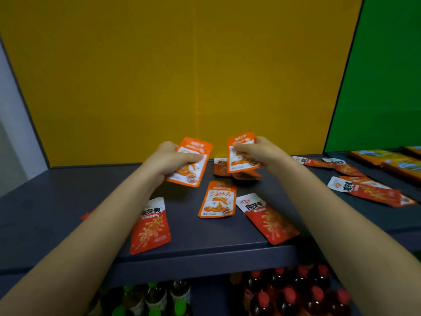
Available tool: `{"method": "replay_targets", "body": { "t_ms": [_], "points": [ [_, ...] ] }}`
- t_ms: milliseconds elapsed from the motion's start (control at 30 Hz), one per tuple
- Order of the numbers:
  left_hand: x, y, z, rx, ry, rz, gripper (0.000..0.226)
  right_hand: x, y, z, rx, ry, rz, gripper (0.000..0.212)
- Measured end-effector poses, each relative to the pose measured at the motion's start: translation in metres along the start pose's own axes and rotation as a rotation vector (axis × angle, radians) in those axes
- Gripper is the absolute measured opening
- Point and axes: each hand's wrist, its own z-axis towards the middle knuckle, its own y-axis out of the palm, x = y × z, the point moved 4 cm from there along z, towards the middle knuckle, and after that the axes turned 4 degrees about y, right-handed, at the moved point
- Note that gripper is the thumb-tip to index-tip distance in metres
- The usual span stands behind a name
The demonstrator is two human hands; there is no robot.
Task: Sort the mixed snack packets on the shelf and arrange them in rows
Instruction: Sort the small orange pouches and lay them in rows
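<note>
My left hand [169, 159] holds an orange-and-white snack packet [193, 172] lifted above the dark grey shelf [68, 201]. My right hand [262, 151] grips another orange packet [239, 160] of the same kind, also raised. Between my forearms a third orange packet [217, 200] lies flat. Two red-and-white packets lie near the front edge, one on the left [151, 226] and one on the right [267, 218]. Brownish packets [222, 168] lie partly hidden under the right-hand packet.
More red-and-white packets [369, 190] lie on the shelf at the right, with yellow-green packets [387, 160] behind them. A yellow back panel [182, 76] and a green panel [382, 76] close the rear. Bottles with red caps [296, 293] and green caps [155, 302] stand on the shelf below.
</note>
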Motion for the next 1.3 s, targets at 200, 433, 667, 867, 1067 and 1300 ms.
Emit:
{"method": "replay_targets", "body": {
  "t_ms": [200,433,667,867,1067,1300],
  "points": [
    [-0.016,0.066,-0.017,-0.223,-0.074,0.371,0.028,0.038,-0.023,0.001,-0.001,0.060,0.037,0.005],
    [-0.009,0.068,-0.014,-0.253,-0.220,0.464,0.080,0.058,-0.027,0.000,-0.058,0.040,0.053,0.013],
    [-0.014,0.066,-0.009,-0.170,-0.239,0.232,0.033,0.063,-0.044,0.002,-0.076,0.027,0.041,0.012],
    [-0.006,0.049,-0.012,0.013,-0.132,0.028,0.021,0.065,-0.114,-0.002,0.032,-0.025,-0.001,0.014],
    [0.006,0.043,-0.007,0.091,-0.117,-0.222,0.009,0.104,-0.232,-0.016,0.192,0.014,-0.083,0.017],
    [0.029,0.103,0.005,-0.022,-0.128,-0.313,0.007,0.147,-0.282,-0.016,0.250,0.217,-0.311,0.023]
  ]
}}
